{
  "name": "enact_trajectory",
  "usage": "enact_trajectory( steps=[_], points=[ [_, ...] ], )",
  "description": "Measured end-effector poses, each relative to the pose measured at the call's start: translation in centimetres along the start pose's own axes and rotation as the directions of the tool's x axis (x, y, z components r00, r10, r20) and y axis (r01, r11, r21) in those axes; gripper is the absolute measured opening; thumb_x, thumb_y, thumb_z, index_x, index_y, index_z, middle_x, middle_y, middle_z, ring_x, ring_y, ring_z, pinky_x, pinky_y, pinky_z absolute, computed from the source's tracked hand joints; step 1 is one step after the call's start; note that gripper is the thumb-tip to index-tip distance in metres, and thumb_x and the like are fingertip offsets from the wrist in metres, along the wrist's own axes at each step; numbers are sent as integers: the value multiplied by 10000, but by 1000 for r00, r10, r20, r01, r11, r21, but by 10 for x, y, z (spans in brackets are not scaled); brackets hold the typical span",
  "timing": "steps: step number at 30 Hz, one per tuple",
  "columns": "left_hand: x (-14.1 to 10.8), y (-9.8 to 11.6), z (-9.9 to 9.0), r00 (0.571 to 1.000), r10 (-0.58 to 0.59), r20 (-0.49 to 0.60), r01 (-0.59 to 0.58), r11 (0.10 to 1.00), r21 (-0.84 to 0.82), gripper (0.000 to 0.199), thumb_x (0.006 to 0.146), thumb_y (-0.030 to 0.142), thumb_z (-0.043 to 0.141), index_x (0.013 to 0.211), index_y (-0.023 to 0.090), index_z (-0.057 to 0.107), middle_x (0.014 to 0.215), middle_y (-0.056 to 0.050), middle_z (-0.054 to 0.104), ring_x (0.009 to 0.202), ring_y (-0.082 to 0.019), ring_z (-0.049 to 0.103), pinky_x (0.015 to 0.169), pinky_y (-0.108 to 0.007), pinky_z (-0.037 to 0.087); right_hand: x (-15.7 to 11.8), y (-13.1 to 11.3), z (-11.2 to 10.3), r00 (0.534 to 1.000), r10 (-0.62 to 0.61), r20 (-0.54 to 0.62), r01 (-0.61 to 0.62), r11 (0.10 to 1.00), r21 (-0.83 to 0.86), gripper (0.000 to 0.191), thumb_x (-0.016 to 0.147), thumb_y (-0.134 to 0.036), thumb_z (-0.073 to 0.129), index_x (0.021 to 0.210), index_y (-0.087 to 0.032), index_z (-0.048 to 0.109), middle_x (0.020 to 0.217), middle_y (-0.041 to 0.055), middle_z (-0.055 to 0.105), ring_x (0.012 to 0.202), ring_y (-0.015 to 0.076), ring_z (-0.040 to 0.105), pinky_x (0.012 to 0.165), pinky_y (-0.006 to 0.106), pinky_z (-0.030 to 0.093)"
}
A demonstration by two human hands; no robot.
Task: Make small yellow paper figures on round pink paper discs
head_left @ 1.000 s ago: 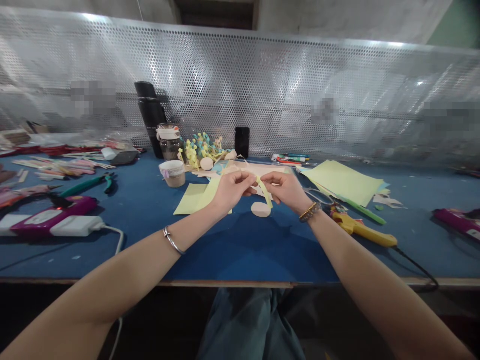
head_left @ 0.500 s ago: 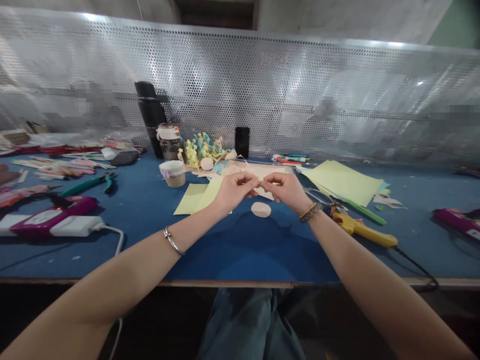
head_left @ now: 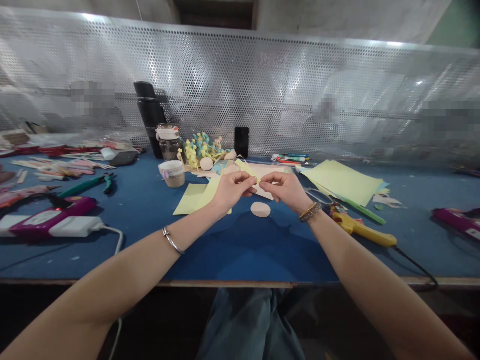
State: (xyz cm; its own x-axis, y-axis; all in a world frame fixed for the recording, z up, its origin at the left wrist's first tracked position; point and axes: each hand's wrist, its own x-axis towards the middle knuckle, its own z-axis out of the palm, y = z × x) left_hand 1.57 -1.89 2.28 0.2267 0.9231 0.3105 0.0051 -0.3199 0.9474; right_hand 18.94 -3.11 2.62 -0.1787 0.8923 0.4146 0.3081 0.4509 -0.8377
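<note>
My left hand (head_left: pixel 235 189) pinches a narrow strip of yellow paper (head_left: pixel 247 169) between thumb and forefinger, and part of the strip shows above its fingers. My right hand (head_left: pixel 282 188) is closed in a pinch at the strip's near end, its fingertips almost meeting those of the left. The exact grip there is too small to see fully. Below both hands a pale oval piece (head_left: pixel 260 209) lies on the blue table (head_left: pixel 247 255). Yellow paper sheets (head_left: pixel 190 198) lie beside and partly behind my left wrist.
A yellow glue gun (head_left: pixel 363 233), a green craft knife (head_left: pixel 363 211) and yellow sheets (head_left: pixel 341 181) lie right. Left are a small cup (head_left: pixel 173 175), green pliers (head_left: pixel 84 186) and a purple power strip (head_left: pixel 56 217). Yellow and blue paper flowers (head_left: pixel 200 150), a jar, bottle and phone (head_left: pixel 242 142) stand behind.
More of the yellow strip now shows above my left fingers. My fingertips have shifted slightly against each other; the oval piece stays put.
</note>
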Motion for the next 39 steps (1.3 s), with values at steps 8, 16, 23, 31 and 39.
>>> enact_trajectory(
  steps=[8, 16, 23, 31, 39],
  points=[
    [0, 0, 0, 999, -39, 21, 40, 998, -57, 193, 734, 351, 684, 736, 163, 640, 718, -16, 661, 691, -122, 668, 631, -219, 526, 1, 2, 0, 1000, 13, 0, -13, 1000, 17, 252, 730, -404, 690, 772, -160, 645, 551, -36, 557, 376, 43, 393, 389, 214, 327],
    [2, -5, -2, 997, -51, 55, 55, 995, -79, 192, 753, 356, 676, 765, 165, 661, 789, -27, 685, 687, -106, 665, 624, -205, 520, 1, 2, 0, 1000, 9, -5, -8, 1000, 27, 200, 735, -350, 681, 736, -160, 617, 586, -39, 562, 381, 36, 412, 391, 207, 329],
    [1, -3, -1, 999, -45, 29, 47, 993, -104, 203, 732, 353, 705, 740, 165, 631, 717, 4, 644, 659, -95, 656, 602, -186, 509, 1, 3, 0, 1000, 1, 10, -2, 999, 36, 199, 745, -344, 673, 726, -157, 606, 588, -42, 556, 379, 33, 416, 389, 203, 320],
    [1, -2, 1, 996, -81, 35, 87, 972, -218, 212, 702, 324, 730, 731, 156, 603, 693, 15, 632, 634, -96, 649, 629, -211, 526, 2, 4, 1, 1000, -7, -15, 8, 1000, 13, 192, 744, -332, 667, 736, -149, 611, 628, -30, 580, 378, 30, 419, 386, 202, 331],
    [1, -2, 1, 992, -106, 73, 124, 946, -300, 168, 725, 277, 718, 699, 139, 625, 698, -2, 632, 776, -126, 668, 798, -260, 530, 2, 4, 0, 1000, -3, -9, 3, 1000, 1, 195, 742, -334, 666, 759, -144, 627, 665, -16, 598, 383, 32, 433, 388, 204, 340]
  ],
)
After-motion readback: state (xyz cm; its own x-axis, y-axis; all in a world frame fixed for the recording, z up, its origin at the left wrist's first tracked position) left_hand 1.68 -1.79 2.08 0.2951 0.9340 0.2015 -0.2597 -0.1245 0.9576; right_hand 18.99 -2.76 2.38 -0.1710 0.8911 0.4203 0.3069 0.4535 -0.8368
